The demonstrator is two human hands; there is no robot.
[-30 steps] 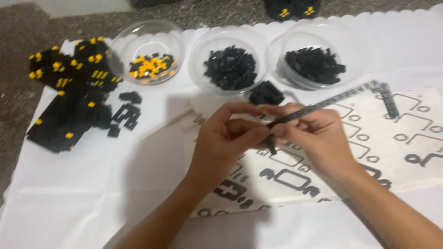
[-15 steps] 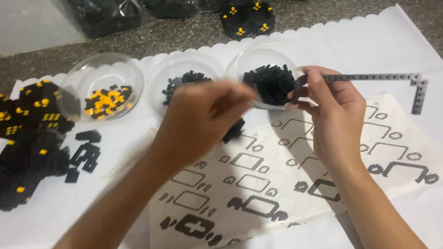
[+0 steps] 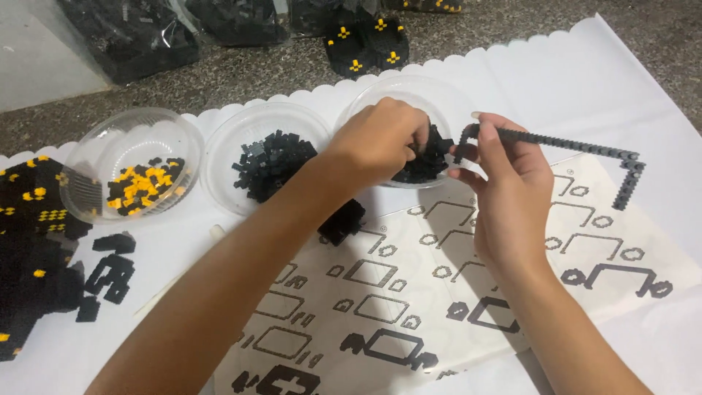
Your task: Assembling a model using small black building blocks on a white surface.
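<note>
I am dipping my left hand [image 3: 380,143], fingers curled, into the clear plastic bowl [image 3: 439,91] of small black bricks [image 3: 428,157] while my right hand [image 3: 504,183] is pinching a long studded black L-shaped strip [image 3: 578,146].

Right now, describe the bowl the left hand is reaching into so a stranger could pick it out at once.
Three clear plastic bowls stand in a row along the far edge of the white paper sheet. The one meant is the right-hand bowl, where the left hand digs into black pieces. Its neighbours differ: the middle bowl is untouched, the left bowl holds yellow pieces too.
</note>
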